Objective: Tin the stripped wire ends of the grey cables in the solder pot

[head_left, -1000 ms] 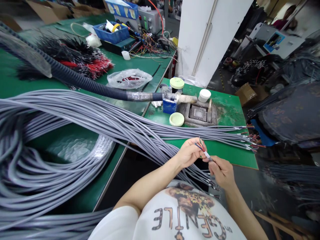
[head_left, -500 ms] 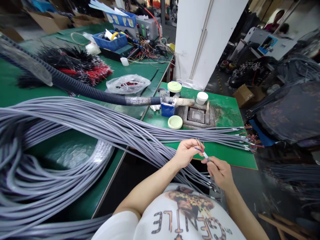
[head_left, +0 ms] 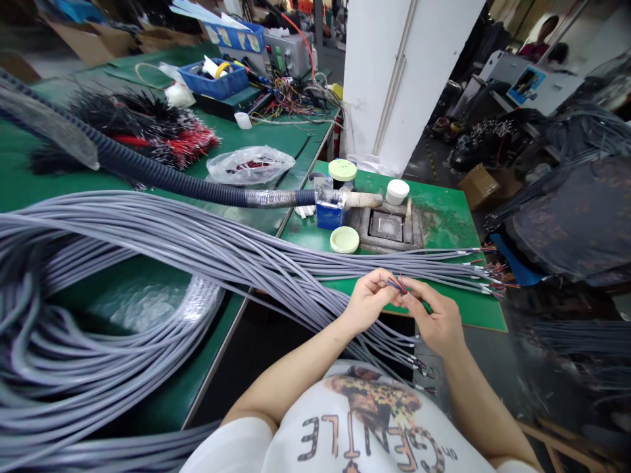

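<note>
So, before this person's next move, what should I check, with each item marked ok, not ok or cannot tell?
1. Left hand on the coloured wires: ok, its fingertips pinch them.
2. Right hand at the same wires: ok, its fingers meet them from the other side.
3. Join between wires and cable visible: not ok, fingers hide it.
4. Hose nozzle away from both hands: ok, it lies beyond the grey cables.
5. Cable ends within the green board: not ok, wires overhang its right edge.
6. Square metal plate hot or cold: cannot tell.
</note>
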The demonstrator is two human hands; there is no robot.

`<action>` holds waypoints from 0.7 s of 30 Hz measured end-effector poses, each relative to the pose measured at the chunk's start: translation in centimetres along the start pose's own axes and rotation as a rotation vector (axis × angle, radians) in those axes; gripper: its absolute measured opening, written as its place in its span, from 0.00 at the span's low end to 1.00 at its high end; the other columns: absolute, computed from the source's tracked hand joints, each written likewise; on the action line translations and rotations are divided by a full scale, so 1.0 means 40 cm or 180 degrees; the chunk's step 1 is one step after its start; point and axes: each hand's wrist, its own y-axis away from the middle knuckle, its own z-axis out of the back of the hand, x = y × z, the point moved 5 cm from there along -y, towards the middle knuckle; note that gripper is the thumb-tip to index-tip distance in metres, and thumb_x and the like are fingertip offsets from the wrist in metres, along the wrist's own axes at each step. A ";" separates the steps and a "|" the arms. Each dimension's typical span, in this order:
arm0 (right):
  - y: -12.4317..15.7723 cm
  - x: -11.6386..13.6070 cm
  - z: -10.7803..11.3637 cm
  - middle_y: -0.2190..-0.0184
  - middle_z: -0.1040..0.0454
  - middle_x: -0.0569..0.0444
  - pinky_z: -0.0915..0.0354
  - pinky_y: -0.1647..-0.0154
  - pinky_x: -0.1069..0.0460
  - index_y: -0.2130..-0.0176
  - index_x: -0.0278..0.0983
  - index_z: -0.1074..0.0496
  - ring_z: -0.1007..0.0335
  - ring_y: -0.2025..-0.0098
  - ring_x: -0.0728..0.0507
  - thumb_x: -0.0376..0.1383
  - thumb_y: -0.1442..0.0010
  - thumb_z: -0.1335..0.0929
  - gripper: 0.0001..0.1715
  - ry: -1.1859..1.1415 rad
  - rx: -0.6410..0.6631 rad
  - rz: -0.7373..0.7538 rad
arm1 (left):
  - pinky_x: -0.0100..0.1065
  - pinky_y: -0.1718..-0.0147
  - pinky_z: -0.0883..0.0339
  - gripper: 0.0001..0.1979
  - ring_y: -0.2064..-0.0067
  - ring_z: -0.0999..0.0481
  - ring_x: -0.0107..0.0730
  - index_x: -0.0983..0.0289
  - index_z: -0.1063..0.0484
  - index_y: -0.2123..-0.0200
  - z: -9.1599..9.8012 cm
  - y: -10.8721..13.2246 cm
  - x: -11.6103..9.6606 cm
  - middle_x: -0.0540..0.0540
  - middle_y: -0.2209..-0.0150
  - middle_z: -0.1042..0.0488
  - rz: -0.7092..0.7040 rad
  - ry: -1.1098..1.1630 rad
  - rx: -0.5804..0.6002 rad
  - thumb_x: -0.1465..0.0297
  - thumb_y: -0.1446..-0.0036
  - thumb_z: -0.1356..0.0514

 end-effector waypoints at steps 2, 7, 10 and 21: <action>-0.006 0.001 -0.003 0.63 0.21 0.53 0.30 0.63 0.53 0.50 0.42 0.28 0.24 0.66 0.46 0.38 0.36 0.37 0.15 0.0025 0.0006 0.0069 | 0.27 0.73 0.33 0.12 0.78 0.30 0.22 0.65 0.32 0.71 0.014 -0.001 0.005 0.48 0.79 0.28 -0.0024 0.0018 -0.0050 0.64 0.52 0.34; -0.016 0.004 -0.007 0.68 0.21 0.55 0.31 0.67 0.55 0.52 0.41 0.28 0.23 0.68 0.47 0.37 0.37 0.35 0.14 -0.0021 0.0047 0.0108 | 0.26 0.74 0.33 0.14 0.77 0.29 0.22 0.66 0.30 0.71 0.034 -0.002 0.001 0.49 0.77 0.26 -0.0027 0.0044 -0.0129 0.63 0.54 0.32; -0.019 0.011 -0.005 0.70 0.21 0.57 0.31 0.66 0.56 0.53 0.40 0.29 0.23 0.69 0.48 0.37 0.38 0.34 0.13 -0.0052 0.0038 0.0084 | 0.26 0.74 0.33 0.14 0.77 0.29 0.23 0.66 0.29 0.72 0.032 -0.003 -0.014 0.49 0.77 0.26 -0.0036 0.0038 -0.0129 0.63 0.56 0.31; -0.031 0.001 -0.005 0.78 0.28 0.62 0.38 0.73 0.57 0.58 0.40 0.28 0.35 0.78 0.52 0.38 0.42 0.30 0.11 0.0093 -0.0323 0.0130 | 0.24 0.76 0.36 0.09 0.79 0.30 0.20 0.66 0.30 0.73 0.023 0.006 0.025 0.47 0.80 0.27 0.0331 0.0504 -0.0282 0.70 0.56 0.33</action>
